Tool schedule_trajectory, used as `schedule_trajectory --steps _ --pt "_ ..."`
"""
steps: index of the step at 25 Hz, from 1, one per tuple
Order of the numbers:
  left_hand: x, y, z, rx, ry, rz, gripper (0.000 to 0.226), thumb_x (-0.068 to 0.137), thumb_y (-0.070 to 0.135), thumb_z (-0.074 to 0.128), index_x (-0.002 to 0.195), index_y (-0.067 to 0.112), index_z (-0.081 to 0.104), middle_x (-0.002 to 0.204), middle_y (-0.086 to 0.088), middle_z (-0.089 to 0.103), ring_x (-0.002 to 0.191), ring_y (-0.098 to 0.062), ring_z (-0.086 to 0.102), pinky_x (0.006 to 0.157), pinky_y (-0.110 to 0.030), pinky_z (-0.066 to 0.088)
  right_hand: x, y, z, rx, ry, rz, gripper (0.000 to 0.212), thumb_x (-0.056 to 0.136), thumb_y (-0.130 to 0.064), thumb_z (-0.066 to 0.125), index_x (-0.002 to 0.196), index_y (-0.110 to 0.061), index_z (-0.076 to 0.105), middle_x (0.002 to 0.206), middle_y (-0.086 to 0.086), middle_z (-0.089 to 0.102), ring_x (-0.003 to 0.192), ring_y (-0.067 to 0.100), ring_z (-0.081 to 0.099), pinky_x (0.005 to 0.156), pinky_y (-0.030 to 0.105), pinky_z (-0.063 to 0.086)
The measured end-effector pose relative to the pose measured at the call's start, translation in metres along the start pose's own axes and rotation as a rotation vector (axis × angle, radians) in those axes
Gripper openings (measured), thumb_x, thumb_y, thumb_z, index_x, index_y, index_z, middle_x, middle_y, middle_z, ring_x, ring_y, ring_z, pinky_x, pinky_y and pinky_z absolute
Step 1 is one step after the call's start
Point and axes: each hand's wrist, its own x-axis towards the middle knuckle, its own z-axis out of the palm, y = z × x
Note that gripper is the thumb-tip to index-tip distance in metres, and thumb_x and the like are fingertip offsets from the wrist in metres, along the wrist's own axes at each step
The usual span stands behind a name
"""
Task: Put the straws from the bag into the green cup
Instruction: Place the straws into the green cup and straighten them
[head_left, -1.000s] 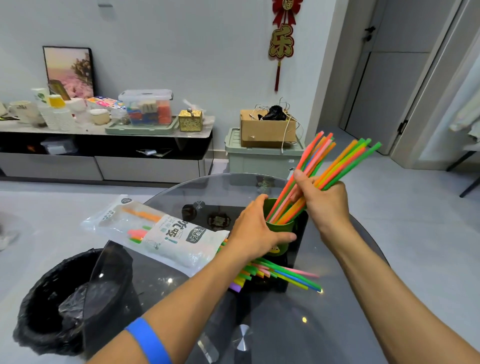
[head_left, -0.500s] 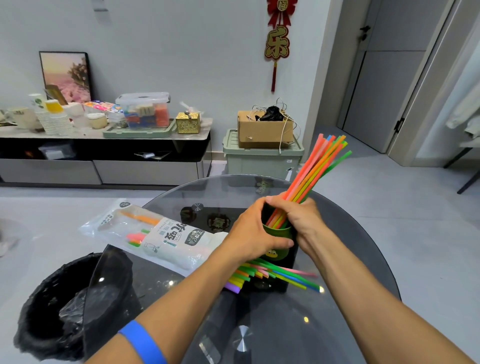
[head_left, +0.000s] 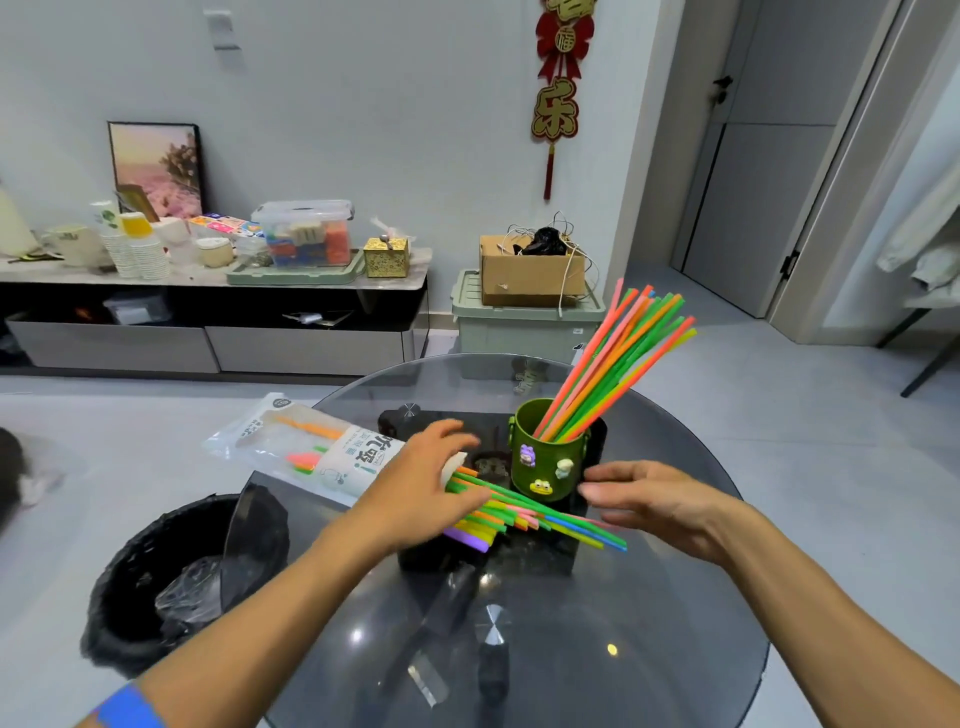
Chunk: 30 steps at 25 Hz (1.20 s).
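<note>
The green cup (head_left: 550, 467), decorated with small cartoon figures, stands on the round glass table (head_left: 649, 623). A bundle of coloured straws (head_left: 618, 358) leans in it toward the upper right. The straw bag (head_left: 306, 452) lies to the left, partly over the table's edge, with more straws (head_left: 524, 512) sticking out of its open end in front of the cup. My left hand (head_left: 421, 488) rests, fingers spread, on the bag's mouth and those straws. My right hand (head_left: 660, 501) hovers open to the right of the cup, near the straw tips, holding nothing.
A black bin (head_left: 171, 577) with a liner stands on the floor at the table's left. Behind are a low cabinet (head_left: 208, 332) with cups and boxes, and a green crate (head_left: 524, 327) carrying a cardboard box. A dark base (head_left: 498, 551) shows under the glass.
My right hand let go of the straw bundle, which now stands in the cup, and drew back to the right. My left hand left the cup and moved onto the bag's straws.
</note>
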Motion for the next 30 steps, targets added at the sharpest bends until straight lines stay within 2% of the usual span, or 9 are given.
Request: schedule_trajectory --steps 2,4,8,11,14,19,22,26,30 --pt "-0.021 -0.019 -0.002 0.262 -0.132 -0.016 0.077 0.078 0.059 0.063 0.145 0.029 0.042 0.159 0.001 0.027 0.145 -0.019 0.027 0.119 -0.043 0.020 -0.005 0.005 0.012 -0.254 0.030 -0.030 0.049 0.079 -0.024 0.079 0.123 -0.011 0.062 0.123 0.005 0.067 0.111 0.014 0.064 0.098 0.028 0.049" --pt "-0.036 -0.029 -0.002 0.381 -0.226 -0.004 0.074 0.083 0.057 0.061 0.148 0.031 0.035 0.161 0.001 0.023 0.147 -0.019 0.021 0.120 -0.044 0.018 -0.006 0.007 0.037 -0.487 0.135 -0.133 0.033 0.087 -0.032 0.070 0.115 -0.018 0.064 0.115 0.000 0.068 0.107 0.015 0.064 0.099 0.032 0.049" --pt "-0.048 -0.030 -0.006 0.375 -0.213 0.079 0.051 0.088 0.049 0.062 0.136 0.035 0.052 0.154 0.004 0.036 0.140 -0.017 0.034 0.114 -0.037 0.029 -0.004 0.010 0.086 -0.642 0.320 -0.341 0.029 0.093 -0.043 0.056 0.101 -0.021 0.072 0.097 -0.003 0.073 0.093 0.016 0.065 0.087 0.039 0.052" --pt "-0.051 -0.034 0.000 0.326 -0.150 0.113 0.043 0.085 0.048 0.064 0.126 0.034 0.059 0.149 0.003 0.043 0.136 -0.019 0.040 0.111 -0.041 0.033 0.005 0.011 0.109 -0.812 0.261 -0.377 0.035 0.090 -0.042 0.060 0.116 -0.019 0.065 0.107 -0.001 0.068 0.098 0.019 0.062 0.083 0.034 0.049" --pt "-0.049 -0.039 0.006 0.284 -0.096 0.130 0.042 0.079 0.048 0.066 0.119 0.033 0.060 0.142 0.004 0.051 0.129 -0.019 0.046 0.106 -0.044 0.038 0.017 0.008 0.122 -0.865 0.193 -0.345 0.045 0.092 -0.042 0.058 0.130 -0.018 0.054 0.119 0.002 0.064 0.110 0.022 0.060 0.088 0.034 0.047" --pt "-0.045 -0.042 0.006 0.226 -0.045 0.149 0.039 0.075 0.050 0.066 0.108 0.035 0.050 0.121 0.017 0.057 0.111 -0.013 0.052 0.095 -0.043 0.043 0.029 -0.001 0.119 -1.050 0.161 -0.274 0.029 0.097 -0.035 0.051 0.111 -0.010 0.056 0.118 0.012 0.062 0.107 0.033 0.059 0.086 0.040 0.049" --pt "-0.041 -0.041 0.009 0.281 -0.033 0.146 0.038 0.078 0.051 0.065 0.109 0.036 0.048 0.122 0.018 0.055 0.113 -0.011 0.050 0.096 -0.041 0.041 0.026 -0.004 0.118 -1.204 0.216 -0.259 0.023 0.097 -0.026 0.053 0.113 -0.009 0.053 0.120 0.014 0.058 0.110 0.036 0.059 0.082 0.041 0.047" --pt "-0.037 -0.041 0.009 0.277 0.022 0.106 0.037 0.082 0.047 0.063 0.115 0.031 0.052 0.125 0.014 0.056 0.116 -0.013 0.048 0.096 -0.039 0.039 0.017 -0.005 0.106 -1.399 0.310 -0.279 0.018 0.093 -0.010 0.052 0.111 -0.009 0.051 0.118 0.014 0.063 0.107 0.038 0.063 0.070 0.038 0.038" --pt "-0.036 -0.044 0.008 0.280 0.004 0.087 0.038 0.083 0.048 0.059 0.117 0.032 0.053 0.128 0.014 0.055 0.119 -0.013 0.048 0.098 -0.038 0.037 0.002 -0.009 0.076 -1.426 0.260 -0.196 0.015 0.095 -0.018 0.050 0.109 -0.012 0.051 0.119 0.013 0.061 0.109 0.036 0.060 0.070 0.036 0.038"
